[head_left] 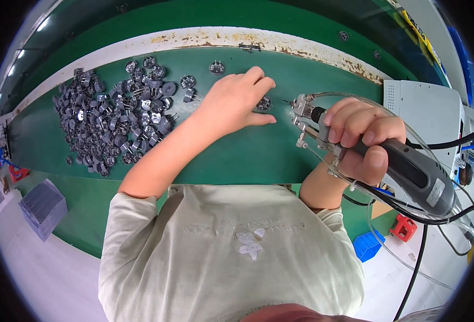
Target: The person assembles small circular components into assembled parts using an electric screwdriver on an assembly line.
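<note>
Left hand (237,100) spread around round dark component (265,102); right hand (363,129) clenched on smooth grey cylindrical tool (415,173)

I see a dark grey tool (415,173) slanting in the right hand (363,131), metal fittings up front, its thin tip pointing left toward a small, round, dark part (265,102) between the left hand's (237,98) thumb and forefinger.

A heap of pinned round components (113,115) lies on the left of the table (231,161); the left hand (239,99) is right of it, a loose component (264,102) just by its fingers. Further right, the right hand (363,137) is around a handheld power tool (422,174); beyond stands an equipment box (427,102).
</note>
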